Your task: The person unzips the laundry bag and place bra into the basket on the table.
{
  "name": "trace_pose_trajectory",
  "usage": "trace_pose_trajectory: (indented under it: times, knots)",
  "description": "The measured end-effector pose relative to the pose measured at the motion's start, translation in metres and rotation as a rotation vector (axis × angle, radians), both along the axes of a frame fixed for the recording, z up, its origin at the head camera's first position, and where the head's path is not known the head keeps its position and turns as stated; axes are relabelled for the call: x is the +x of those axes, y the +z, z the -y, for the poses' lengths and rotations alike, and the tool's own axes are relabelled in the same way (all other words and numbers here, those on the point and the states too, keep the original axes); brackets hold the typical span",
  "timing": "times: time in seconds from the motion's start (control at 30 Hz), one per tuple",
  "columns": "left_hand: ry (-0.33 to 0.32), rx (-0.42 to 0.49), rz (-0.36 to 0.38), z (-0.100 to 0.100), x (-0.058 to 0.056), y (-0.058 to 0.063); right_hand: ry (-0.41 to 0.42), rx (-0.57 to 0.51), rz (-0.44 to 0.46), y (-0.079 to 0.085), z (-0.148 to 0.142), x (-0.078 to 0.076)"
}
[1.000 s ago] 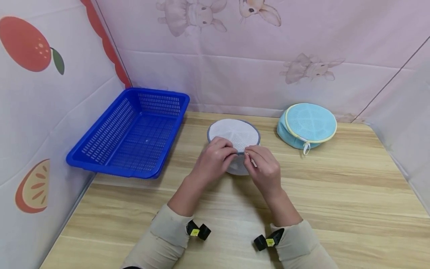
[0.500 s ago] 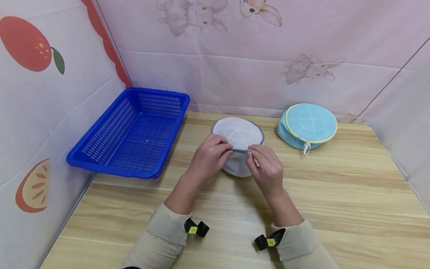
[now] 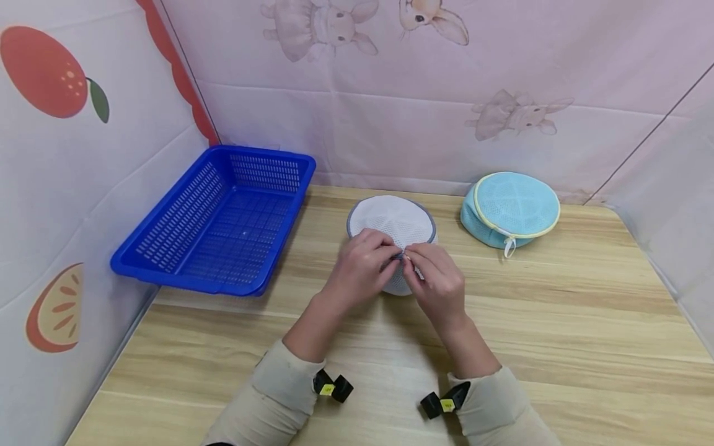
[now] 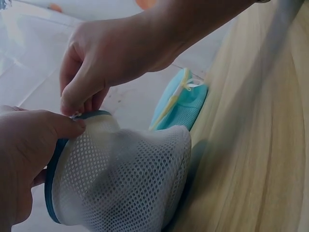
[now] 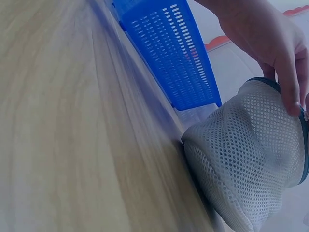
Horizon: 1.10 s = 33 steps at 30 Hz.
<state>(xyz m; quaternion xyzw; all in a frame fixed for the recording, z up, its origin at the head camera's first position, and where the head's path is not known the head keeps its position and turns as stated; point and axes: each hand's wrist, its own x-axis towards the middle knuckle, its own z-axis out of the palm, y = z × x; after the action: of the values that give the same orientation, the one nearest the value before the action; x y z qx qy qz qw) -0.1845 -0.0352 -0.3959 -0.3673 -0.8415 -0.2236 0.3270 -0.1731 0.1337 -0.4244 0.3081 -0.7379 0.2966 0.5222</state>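
A round white mesh laundry bag (image 3: 390, 214) with a blue-grey zip rim stands on the table in front of me. My left hand (image 3: 362, 263) pinches the front of this rim between thumb and forefinger. Close against it, the fingertips of my right hand (image 3: 439, 279) pinch the same stretch of the rim. Whatever small part of the zip lies between the right fingertips is mostly hidden. The left wrist view shows the bag's mesh side (image 4: 125, 174) sagging in folds below the rim. From the right wrist, its lower edge appears to touch the tabletop.
To the left stands a blue plastic basket (image 3: 273, 251) with slotted walls. A light-blue mesh laundry bag (image 3: 515, 201) with a yellow rim and white zip pull sits at the back right. Printed cloth walls border the wooden table (image 3: 580, 310) at the back and sides.
My left hand slid leftward along the rim half a second ago, then came back right, so the hands now nearly meet. The white bag shifted slightly right, then partly back left.
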Motion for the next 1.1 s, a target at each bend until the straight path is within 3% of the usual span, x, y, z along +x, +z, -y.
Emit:
trace_pose_trajectory:
  times: [0.3,0.77,1.1]
  knots:
    - [-0.024,0.029,-0.024,-0.002,0.001,-0.003,0.025,0.025,0.000,-0.001,0.001,0.000]
    - [-0.031,0.068,0.077,0.013,-0.004,0.004,-0.049,0.013,0.044,-0.001,-0.010,-0.002]
    - [-0.012,0.070,0.095,0.020,-0.009,0.005,-0.053,-0.005,0.050,-0.001,-0.012,-0.001]
